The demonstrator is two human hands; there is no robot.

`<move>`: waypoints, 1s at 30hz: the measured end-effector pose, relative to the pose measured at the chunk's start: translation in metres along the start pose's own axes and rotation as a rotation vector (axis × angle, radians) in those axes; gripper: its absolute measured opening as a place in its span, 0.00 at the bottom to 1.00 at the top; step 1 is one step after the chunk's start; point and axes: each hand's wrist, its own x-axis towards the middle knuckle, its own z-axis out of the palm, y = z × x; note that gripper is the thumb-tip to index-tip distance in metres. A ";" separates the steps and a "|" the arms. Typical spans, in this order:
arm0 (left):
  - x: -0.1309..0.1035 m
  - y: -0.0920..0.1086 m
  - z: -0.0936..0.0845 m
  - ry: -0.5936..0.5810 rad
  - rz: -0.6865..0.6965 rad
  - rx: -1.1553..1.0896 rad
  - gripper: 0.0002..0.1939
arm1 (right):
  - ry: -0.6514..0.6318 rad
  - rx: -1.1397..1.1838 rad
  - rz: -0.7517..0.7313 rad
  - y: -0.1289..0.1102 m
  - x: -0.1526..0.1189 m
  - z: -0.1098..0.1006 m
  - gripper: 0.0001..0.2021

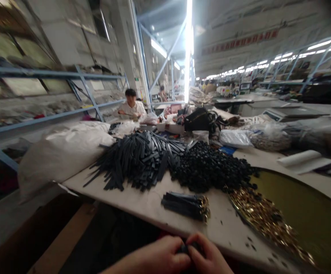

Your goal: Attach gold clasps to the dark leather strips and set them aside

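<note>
Low in the view, past the near table edge, my left hand [165, 254] and my right hand [209, 254] meet with fingers closed. Both pinch a small dark piece [184, 249], mostly covered by the fingers; its exact kind is hidden. Just beyond them on the table lies a neat bundle of black straps [181, 205] with gold metal fittings [204, 209] at their right ends. Behind it rise a heap of loose black straps [142, 160] and a pile of small black pieces [211, 165].
A big yellowish round tray [305, 201] at the right carries many gold metal fittings [268, 215]. A bulky white sack [62, 148] leans on the table's left side, near blue shelves [91, 95]. Plastic bags and a black bag [199, 120] lie farther back. A person [131, 106] sits across.
</note>
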 end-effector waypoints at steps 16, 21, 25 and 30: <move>0.003 -0.010 0.002 -0.163 -0.139 -0.191 0.14 | -0.103 -0.028 0.015 -0.015 -0.019 -0.006 0.04; 0.001 -0.016 0.003 -0.166 -0.096 -0.044 0.13 | -0.214 -0.223 -0.072 -0.020 -0.019 -0.010 0.03; 0.003 -0.017 0.000 -0.058 -0.027 0.165 0.14 | -0.188 -0.243 0.003 -0.019 -0.013 -0.010 0.08; 0.003 -0.019 -0.010 -0.098 -0.025 0.187 0.15 | -0.215 -0.228 0.089 -0.017 -0.010 -0.009 0.06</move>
